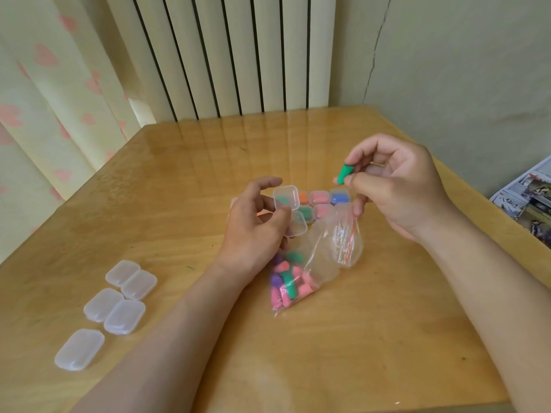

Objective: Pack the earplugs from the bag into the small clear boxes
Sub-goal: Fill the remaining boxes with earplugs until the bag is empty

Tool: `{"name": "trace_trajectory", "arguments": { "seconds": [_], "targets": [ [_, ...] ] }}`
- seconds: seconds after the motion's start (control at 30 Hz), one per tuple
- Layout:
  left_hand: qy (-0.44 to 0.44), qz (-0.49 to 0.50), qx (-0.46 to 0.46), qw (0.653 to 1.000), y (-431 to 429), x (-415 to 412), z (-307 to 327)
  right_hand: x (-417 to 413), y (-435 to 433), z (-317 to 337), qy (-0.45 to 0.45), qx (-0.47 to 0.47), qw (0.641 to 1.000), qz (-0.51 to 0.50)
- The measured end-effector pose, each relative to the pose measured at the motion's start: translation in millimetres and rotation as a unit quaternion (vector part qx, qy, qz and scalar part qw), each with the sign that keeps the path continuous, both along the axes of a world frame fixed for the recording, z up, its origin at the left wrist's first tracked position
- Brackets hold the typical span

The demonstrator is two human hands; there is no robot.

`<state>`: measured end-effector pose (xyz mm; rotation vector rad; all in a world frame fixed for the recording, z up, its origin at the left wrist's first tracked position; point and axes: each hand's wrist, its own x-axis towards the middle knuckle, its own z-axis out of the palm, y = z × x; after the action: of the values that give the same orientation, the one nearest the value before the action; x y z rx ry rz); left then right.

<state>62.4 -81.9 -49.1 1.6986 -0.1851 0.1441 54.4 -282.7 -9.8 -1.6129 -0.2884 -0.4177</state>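
Note:
My left hand (256, 225) holds an open small clear box (287, 204) with one green earplug inside; its lid hangs down toward me. My right hand (393, 186) pinches a green earplug (343, 173) between thumb and forefinger, raised to the right of the box. A clear zip bag (316, 260) lies between my hands, with pink, green and purple earplugs (287, 283) piled at its near end. Behind the held box sit several filled boxes (325, 199) with orange, pink, blue and green earplugs.
Several shut, empty clear boxes (119, 305) lie at the near left of the wooden table (179, 189). A stack of printed papers (527, 204) lies at the right edge. A curtain and a radiator stand behind the table.

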Motion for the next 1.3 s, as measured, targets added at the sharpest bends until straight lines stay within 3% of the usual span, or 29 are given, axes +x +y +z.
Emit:
{"name": "trace_trajectory", "arguments": {
  "seconds": [0.4,1.3],
  "targets": [
    [-0.008,-0.056,-0.013,0.998,0.6,0.0,-1.4,-2.8,21.0,-20.5,-0.021,-0.24,0.97,0.036],
    [0.0,-0.115,-0.049,0.992,4.3,-5.1,1.3,-3.6,30.2,-25.4,-0.03,-0.257,0.965,0.038]
  ]
}}
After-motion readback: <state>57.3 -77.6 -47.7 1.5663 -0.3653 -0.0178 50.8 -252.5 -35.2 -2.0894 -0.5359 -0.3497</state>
